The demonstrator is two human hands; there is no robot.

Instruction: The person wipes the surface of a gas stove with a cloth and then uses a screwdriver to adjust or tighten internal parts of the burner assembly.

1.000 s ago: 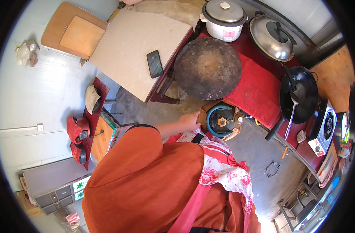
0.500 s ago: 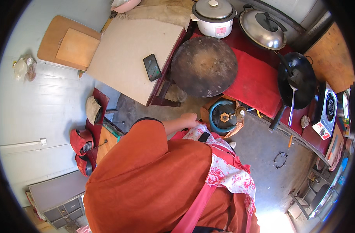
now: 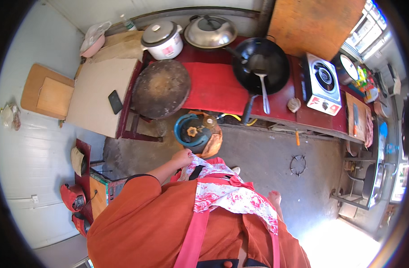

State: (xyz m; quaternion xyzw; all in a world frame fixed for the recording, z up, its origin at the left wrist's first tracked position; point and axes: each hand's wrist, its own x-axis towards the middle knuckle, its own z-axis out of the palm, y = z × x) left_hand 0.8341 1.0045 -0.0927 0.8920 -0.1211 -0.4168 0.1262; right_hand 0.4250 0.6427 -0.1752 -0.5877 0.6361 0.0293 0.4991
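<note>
My left hand [image 3: 182, 157] is closed on the edge of a white apron with pink roses [image 3: 233, 198], pulling that cloth out from my body. Pink straps and trim run over my orange top. At the apron's other side my right hand [image 3: 274, 198] is partly visible with its fingers curled; whether it grips anything is hidden. Just beyond the left hand a gas cylinder [image 3: 192, 131] with a blue collar and an orange valve knob stands on the floor.
A red-covered counter [image 3: 213, 87] holds a round dark board [image 3: 162, 89], a rice cooker [image 3: 162, 41], a domed lid [image 3: 210, 32], a black wok [image 3: 261, 62] and a gas stove [image 3: 323, 82]. A phone [image 3: 115, 102] lies on the pale table [image 3: 90, 107]. A metal ring [image 3: 298, 165] lies on the floor.
The view has turned to the right, bringing more of the counter and the stove into sight. My right hand has come into view beside the apron; the left still holds the apron's edge.
</note>
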